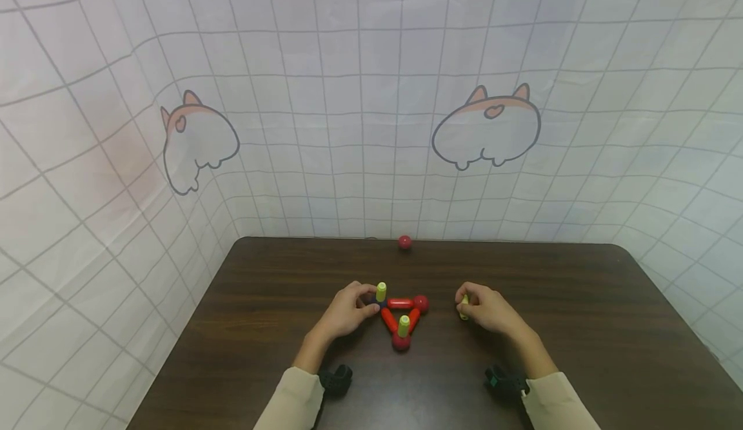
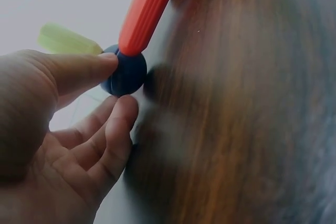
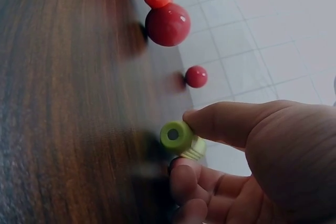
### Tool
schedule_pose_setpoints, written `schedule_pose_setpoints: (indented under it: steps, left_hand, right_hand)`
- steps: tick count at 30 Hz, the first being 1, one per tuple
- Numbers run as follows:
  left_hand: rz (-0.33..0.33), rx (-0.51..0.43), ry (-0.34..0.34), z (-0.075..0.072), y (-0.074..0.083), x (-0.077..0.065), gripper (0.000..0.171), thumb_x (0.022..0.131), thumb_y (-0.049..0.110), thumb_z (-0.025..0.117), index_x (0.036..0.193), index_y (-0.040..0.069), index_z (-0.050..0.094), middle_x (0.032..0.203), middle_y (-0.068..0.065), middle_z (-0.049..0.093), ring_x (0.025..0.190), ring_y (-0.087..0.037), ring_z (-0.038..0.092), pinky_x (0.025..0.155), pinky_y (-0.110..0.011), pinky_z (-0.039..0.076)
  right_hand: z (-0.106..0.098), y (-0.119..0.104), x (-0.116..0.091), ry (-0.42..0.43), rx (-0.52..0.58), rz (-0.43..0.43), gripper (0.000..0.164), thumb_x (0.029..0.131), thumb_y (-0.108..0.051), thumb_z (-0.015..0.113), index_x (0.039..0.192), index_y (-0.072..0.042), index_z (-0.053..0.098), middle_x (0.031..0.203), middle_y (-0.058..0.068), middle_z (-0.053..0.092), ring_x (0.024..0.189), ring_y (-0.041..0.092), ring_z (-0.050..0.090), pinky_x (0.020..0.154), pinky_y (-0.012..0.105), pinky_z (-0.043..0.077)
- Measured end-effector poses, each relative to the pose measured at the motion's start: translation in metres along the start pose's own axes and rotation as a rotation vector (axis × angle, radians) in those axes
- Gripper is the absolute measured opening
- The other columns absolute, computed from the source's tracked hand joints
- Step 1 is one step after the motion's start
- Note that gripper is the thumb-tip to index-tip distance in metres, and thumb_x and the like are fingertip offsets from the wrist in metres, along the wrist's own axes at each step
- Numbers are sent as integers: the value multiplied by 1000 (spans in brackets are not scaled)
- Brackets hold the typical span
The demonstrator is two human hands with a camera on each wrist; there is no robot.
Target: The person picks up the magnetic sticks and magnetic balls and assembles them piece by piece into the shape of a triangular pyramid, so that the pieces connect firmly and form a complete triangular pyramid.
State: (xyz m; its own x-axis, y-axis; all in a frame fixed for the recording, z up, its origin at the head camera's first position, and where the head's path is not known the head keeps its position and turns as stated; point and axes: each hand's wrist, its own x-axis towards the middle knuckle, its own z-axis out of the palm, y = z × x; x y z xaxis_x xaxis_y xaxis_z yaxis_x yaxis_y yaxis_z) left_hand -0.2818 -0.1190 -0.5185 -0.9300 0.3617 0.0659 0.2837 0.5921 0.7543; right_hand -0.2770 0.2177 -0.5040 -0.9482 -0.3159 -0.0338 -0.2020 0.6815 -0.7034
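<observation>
Left hand [image 1: 344,312] pinches the blue ball [image 2: 132,74], right hand [image 1: 487,307] a green rod [image 3: 182,139]; a slackening left grip could let the red triangle [image 1: 400,303] skew if the rod bumps it

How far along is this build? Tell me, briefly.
Done: three red rods join the blue ball and two red balls in a triangle; yellow-green uprights stand on the blue ball and nearer red ball. In hand: the left hand holds the blue ball; the right hand pinches another yellow-green rod. Remaining, probably: an upright for the bare corner ball, and adding the loose red ball.
</observation>
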Motion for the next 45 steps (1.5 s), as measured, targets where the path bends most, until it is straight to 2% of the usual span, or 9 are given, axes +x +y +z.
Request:
schedule_pose_setpoints:
  steps: [5, 11, 16, 23, 29, 35, 39, 42, 45]
  left_hand:
    - [-13, -16, 31, 3, 2, 1, 33, 98, 18, 70, 128, 5, 67, 92, -5, 64, 71, -12, 53, 64, -26, 45]
    - [-38, -51, 45, 6, 3, 3, 34, 98, 14, 69, 132, 10, 66, 85, -1, 69, 61, -7, 57, 58, -24, 47]
    - [-4, -66, 15, 5, 5, 1, 40, 97, 13, 69, 136, 13, 63, 91, -4, 71, 63, -8, 58, 58, -25, 48]
    - [24, -52, -46, 3, 9, 0, 48, 95, 22, 73, 141, 19, 59, 109, -6, 73, 66, -8, 60, 58, -26, 49]
    - [56, -29, -106, 2, 9, -1, 60, 91, 20, 76, 146, 21, 53, 124, -7, 68, 72, -8, 62, 64, -25, 50]
    - [25, -43, -191, -1, 12, -3, 80, 82, 32, 84, 152, 27, 46, 103, -8, 66, 77, -11, 57, 63, -26, 45]
    - [11, -31, -219, 0, 15, -4, 91, 78, 45, 88, 155, 31, 42, 117, -4, 62, 82, -12, 54, 67, -26, 45]
    - [17, -1, -205, 2, 16, -3, 97, 74, 51, 89, 155, 30, 41, 125, -1, 61, 80, -11, 54, 68, -26, 46]
    - [23, 31, -185, 5, 17, -2, 100, 72, 53, 90, 156, 27, 42, 120, -2, 62, 76, -9, 54, 66, -25, 46]
  right_hand:
    - [-1, 0, 0, -17, -3, 7, 6, 96, -11, 64, 102, -11, 62, 69, 0, 54, 59, 13, 48, 55, 28, 39]
    - [-2, 1, 0, -35, 24, 18, 7, 98, -9, 62, 105, -10, 62, 71, 2, 56, 61, 15, 51, 55, 29, 41]
    - [-3, 2, 0, -33, 60, 10, 9, 99, -8, 60, 108, -8, 61, 73, 4, 58, 63, 17, 55, 56, 30, 43]
    - [-2, 2, 3, 22, 63, -17, 14, 98, -7, 60, 112, -8, 61, 73, 2, 57, 63, 16, 56, 56, 29, 44]
    - [0, -1, 5, 60, 168, -82, 24, 99, -6, 61, 123, -7, 57, 80, 8, 61, 62, 15, 56, 52, 28, 45]
    - [2, -8, 7, 85, 216, -146, 39, 99, -6, 63, 137, -13, 53, 89, 12, 61, 64, 14, 57, 52, 27, 47]
    - [3, -12, 7, 94, 230, -163, 40, 98, -4, 65, 135, -15, 55, 91, 12, 62, 65, 14, 58, 55, 27, 49]
    - [3, -15, 7, 97, 235, -194, 38, 97, -4, 66, 132, -14, 57, 92, 12, 62, 66, 13, 59, 57, 27, 51]
    - [5, -17, 7, 100, 251, -226, 37, 95, -3, 68, 128, -13, 57, 91, 12, 64, 67, 12, 59, 58, 27, 50]
